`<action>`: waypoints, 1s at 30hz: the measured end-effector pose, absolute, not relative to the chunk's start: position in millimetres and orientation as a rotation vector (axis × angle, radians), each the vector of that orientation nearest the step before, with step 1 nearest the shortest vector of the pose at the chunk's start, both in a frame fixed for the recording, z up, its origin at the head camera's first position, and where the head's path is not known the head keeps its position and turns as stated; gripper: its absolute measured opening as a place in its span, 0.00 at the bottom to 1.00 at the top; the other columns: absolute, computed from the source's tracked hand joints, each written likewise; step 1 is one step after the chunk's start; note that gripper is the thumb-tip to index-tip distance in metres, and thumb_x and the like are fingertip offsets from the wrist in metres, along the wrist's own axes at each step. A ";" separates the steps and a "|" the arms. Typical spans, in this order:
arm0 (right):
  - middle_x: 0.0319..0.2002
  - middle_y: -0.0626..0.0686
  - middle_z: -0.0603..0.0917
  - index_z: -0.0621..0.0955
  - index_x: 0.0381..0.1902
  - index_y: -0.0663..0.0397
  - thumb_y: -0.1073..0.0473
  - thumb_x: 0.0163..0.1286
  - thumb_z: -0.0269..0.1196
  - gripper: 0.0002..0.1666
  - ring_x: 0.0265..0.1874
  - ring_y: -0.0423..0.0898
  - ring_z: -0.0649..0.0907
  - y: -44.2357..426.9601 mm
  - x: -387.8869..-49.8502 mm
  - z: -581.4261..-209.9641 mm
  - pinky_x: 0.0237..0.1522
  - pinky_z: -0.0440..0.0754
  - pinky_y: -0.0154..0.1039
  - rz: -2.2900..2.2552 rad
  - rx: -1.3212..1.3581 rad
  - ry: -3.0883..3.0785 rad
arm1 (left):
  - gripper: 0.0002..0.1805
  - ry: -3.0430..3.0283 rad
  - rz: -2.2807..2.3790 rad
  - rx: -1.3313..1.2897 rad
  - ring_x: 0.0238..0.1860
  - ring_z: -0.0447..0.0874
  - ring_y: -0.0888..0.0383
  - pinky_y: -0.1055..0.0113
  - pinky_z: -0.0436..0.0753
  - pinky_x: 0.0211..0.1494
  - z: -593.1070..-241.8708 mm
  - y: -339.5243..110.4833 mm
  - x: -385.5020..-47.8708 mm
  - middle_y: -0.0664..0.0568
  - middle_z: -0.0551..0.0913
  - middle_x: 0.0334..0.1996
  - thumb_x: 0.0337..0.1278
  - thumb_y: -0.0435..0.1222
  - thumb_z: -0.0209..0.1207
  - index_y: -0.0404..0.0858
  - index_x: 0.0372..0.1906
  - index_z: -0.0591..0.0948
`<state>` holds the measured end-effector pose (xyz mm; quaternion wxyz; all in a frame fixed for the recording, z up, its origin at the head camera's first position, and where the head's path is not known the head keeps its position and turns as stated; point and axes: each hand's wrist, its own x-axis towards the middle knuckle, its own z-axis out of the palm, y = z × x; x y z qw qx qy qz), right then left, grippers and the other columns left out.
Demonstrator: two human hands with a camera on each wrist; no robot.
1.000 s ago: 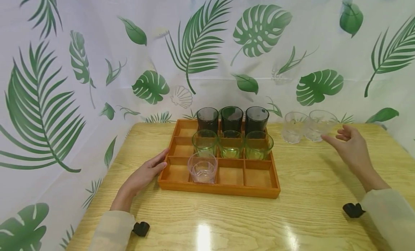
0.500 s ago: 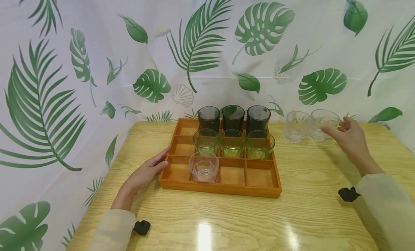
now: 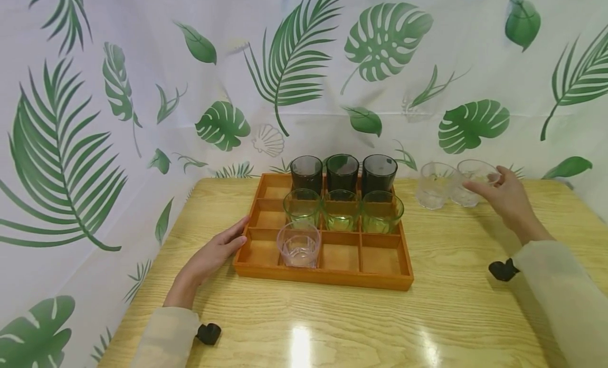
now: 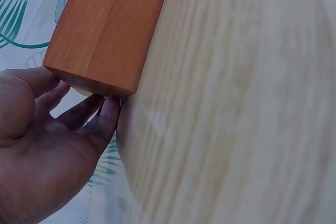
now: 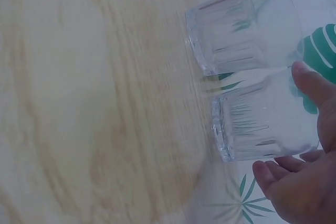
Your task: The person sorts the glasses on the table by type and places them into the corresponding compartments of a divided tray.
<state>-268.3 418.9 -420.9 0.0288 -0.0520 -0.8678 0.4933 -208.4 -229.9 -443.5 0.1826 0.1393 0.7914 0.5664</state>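
My left hand [image 3: 211, 260] rests its fingertips against the left wall of the brown wooden tray [image 3: 323, 275]; the left wrist view shows them touching the end of the tray [image 4: 110, 40]. At the right, my right hand [image 3: 513, 201] has its thumb and fingers around a clear glass [image 3: 465, 191] standing upright on the table. In the right wrist view, thumb and fingers lie on opposite sides of that glass [image 5: 257, 124]. Another clear glass [image 3: 432, 191] stands close on its left. Inside the tray are three dark glasses [image 3: 342, 172], three green glasses [image 3: 339, 215] and one pale pink glass [image 3: 299, 246].
Dividers split the tray into several compartments. Bare wood shows in the left column and in the two right compartments of the front row [image 3: 380, 260]. Behind the wooden table [image 3: 356, 326] hangs a white leaf-printed cloth [image 3: 318, 101].
My right hand has moved left and slightly up, from beside the right clear glass to around it. The left hand and tray have stayed in place.
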 end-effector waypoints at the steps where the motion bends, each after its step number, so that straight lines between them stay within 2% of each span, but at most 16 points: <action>1: 0.80 0.73 0.41 0.30 0.81 0.63 0.39 0.75 0.63 0.67 0.77 0.74 0.46 419.3 -269.2 -421.2 0.70 0.54 0.74 1.532 -0.155 -2.677 | 0.33 2.233 1.598 0.392 0.83 0.36 0.46 0.45 0.45 0.81 -443.4 -229.7 -208.5 0.47 0.43 0.84 0.85 0.40 0.44 0.45 0.85 0.49; 6: 0.80 0.72 0.40 0.29 0.81 0.62 0.40 0.76 0.63 0.66 0.78 0.73 0.45 420.2 -272.6 -424.1 0.71 0.52 0.73 1.596 -0.139 -2.651 | 0.33 2.231 1.599 0.390 0.83 0.36 0.46 0.46 0.45 0.81 -442.8 -229.1 -208.7 0.47 0.43 0.84 0.85 0.39 0.44 0.46 0.85 0.49; 12: 0.80 0.72 0.43 0.32 0.82 0.62 0.41 0.76 0.63 0.64 0.78 0.71 0.48 419.9 -273.3 -427.8 0.72 0.55 0.70 1.588 -0.152 -2.627 | 0.33 2.233 1.595 0.395 0.83 0.36 0.46 0.45 0.45 0.81 -443.3 -229.2 -209.1 0.46 0.43 0.84 0.85 0.39 0.44 0.46 0.85 0.49; 14: 0.80 0.72 0.45 0.34 0.83 0.62 0.41 0.76 0.62 0.63 0.78 0.70 0.51 420.3 -271.2 -428.4 0.74 0.58 0.65 1.559 -0.162 -2.632 | 0.33 2.234 1.594 0.395 0.83 0.36 0.46 0.45 0.44 0.81 -443.5 -229.1 -209.0 0.47 0.43 0.84 0.85 0.39 0.44 0.46 0.85 0.49; 17: 0.80 0.71 0.49 0.35 0.83 0.61 0.41 0.77 0.62 0.62 0.77 0.68 0.55 421.3 -265.9 -427.9 0.72 0.68 0.45 1.509 -0.176 -2.645 | 0.33 2.234 1.593 0.393 0.83 0.37 0.46 0.45 0.44 0.81 -443.8 -229.1 -208.7 0.47 0.43 0.84 0.85 0.40 0.45 0.46 0.85 0.50; 19: 0.79 0.71 0.51 0.37 0.83 0.60 0.41 0.76 0.62 0.61 0.76 0.65 0.59 422.0 -262.5 -427.2 0.63 0.73 0.30 1.468 -0.177 -2.653 | 0.33 2.232 1.595 0.389 0.83 0.37 0.46 0.45 0.44 0.81 -443.7 -229.3 -208.5 0.47 0.43 0.84 0.85 0.40 0.45 0.46 0.85 0.50; 21: 0.79 0.71 0.53 0.37 0.84 0.60 0.41 0.76 0.62 0.61 0.74 0.61 0.63 422.5 -258.9 -426.1 0.53 0.74 0.22 1.441 -0.166 -2.656 | 0.33 2.229 1.599 0.387 0.83 0.37 0.46 0.45 0.45 0.81 -443.5 -229.4 -208.2 0.47 0.43 0.84 0.85 0.40 0.45 0.46 0.85 0.50; 24: 0.79 0.69 0.54 0.38 0.84 0.58 0.40 0.76 0.62 0.61 0.72 0.59 0.65 423.5 -253.1 -423.7 0.49 0.73 0.19 1.418 -0.153 -2.662 | 0.33 2.223 1.606 0.386 0.83 0.37 0.46 0.45 0.45 0.81 -443.0 -229.6 -207.9 0.47 0.43 0.84 0.85 0.40 0.45 0.46 0.85 0.50; 30: 0.80 0.68 0.55 0.38 0.84 0.55 0.41 0.77 0.62 0.59 0.75 0.63 0.62 424.4 -238.9 -418.7 0.44 0.70 0.16 1.389 -0.125 -2.677 | 0.33 2.229 1.602 0.394 0.83 0.37 0.46 0.45 0.45 0.81 -443.4 -230.1 -208.7 0.47 0.43 0.84 0.85 0.40 0.45 0.46 0.85 0.50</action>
